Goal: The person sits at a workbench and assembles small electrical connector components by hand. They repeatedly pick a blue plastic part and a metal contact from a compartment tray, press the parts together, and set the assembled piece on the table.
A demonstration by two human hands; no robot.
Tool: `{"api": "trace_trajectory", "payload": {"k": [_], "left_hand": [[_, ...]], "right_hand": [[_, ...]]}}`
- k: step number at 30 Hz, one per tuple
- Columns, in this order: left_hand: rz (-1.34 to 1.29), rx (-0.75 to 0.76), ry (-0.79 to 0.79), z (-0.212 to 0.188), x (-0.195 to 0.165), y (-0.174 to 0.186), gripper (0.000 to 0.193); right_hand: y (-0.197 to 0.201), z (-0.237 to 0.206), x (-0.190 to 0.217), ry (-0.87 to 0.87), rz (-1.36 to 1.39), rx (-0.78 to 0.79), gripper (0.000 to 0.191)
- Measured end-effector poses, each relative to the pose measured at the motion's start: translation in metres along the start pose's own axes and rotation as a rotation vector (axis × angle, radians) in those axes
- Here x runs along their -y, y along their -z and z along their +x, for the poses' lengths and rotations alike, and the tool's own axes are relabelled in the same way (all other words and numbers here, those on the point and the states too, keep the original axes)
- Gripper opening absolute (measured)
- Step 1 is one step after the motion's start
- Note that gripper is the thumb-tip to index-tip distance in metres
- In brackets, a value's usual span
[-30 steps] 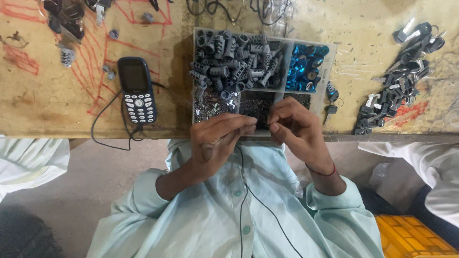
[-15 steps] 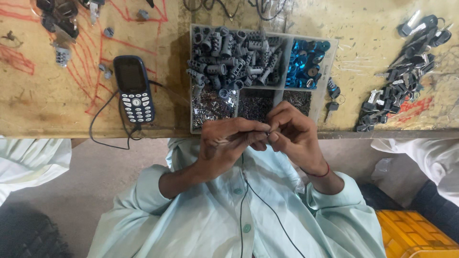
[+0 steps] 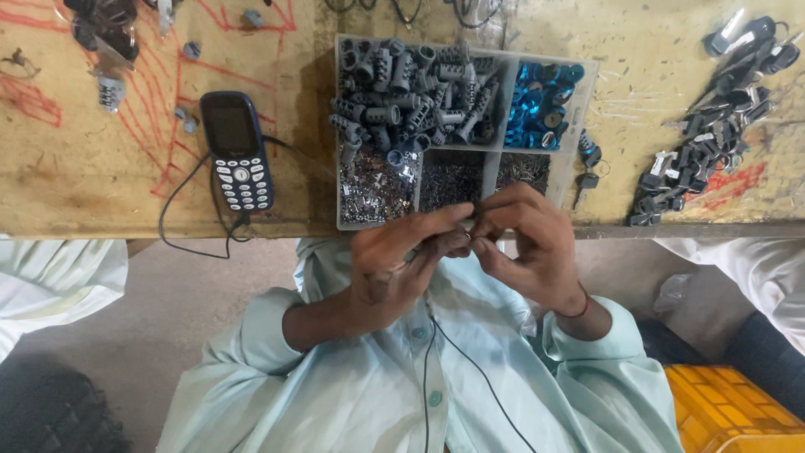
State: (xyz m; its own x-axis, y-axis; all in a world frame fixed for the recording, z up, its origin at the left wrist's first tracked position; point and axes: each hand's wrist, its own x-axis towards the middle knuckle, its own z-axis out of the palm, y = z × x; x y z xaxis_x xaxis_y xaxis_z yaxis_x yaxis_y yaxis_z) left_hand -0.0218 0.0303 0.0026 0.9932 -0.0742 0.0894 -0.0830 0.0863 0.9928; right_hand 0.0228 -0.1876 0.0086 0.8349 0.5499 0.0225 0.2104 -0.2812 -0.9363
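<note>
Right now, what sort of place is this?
Probably a small lock-assembly workbench: a divided parts tray of grey metal cylinders and blue rings, and a pile of keys on the worn wooden table.

I'm looking at a small assembly workshop. The bench (image 3: 75, 180) is a worn, scratched wooden top scrawled with red marks. On it sits a divided parts tray (image 3: 587, 101) with grey metal cylinders (image 3: 411, 92), blue rings (image 3: 541, 105) and heaps of tiny metal bits (image 3: 373, 189). A pile of black-headed keys (image 3: 713, 126) lies to one side, and a keypad phone (image 3: 236, 151) on a cable rests nearby. A yellow plastic crate (image 3: 729, 407) stands on the bare floor.
</note>
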Motion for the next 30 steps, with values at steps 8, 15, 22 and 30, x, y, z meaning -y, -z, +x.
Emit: {"api": "trace_trajectory", "payload": {"k": [8, 15, 22, 30], "left_hand": [[-0.098, 0.131, 0.293, 0.009, 0.004, 0.011, 0.012], [-0.002, 0.108, 0.267, 0.014, 0.006, 0.015, 0.014], [0.018, 0.146, 0.231, 0.017, 0.011, 0.011, 0.012], [-0.455, 0.051, 0.556, 0.011, 0.016, -0.009, 0.017]], "right_hand": [[0.004, 0.022, 0.019, -0.598, 0.783, -0.009, 0.028], [0.024, 0.022, 0.017, -0.284, -0.941, 0.133, 0.015], [0.032, 0.004, 0.002, -0.360, -0.439, -0.001, 0.015], [-0.021, 0.004, 0.024, -0.030, -0.068, -0.342, 0.021]]}}
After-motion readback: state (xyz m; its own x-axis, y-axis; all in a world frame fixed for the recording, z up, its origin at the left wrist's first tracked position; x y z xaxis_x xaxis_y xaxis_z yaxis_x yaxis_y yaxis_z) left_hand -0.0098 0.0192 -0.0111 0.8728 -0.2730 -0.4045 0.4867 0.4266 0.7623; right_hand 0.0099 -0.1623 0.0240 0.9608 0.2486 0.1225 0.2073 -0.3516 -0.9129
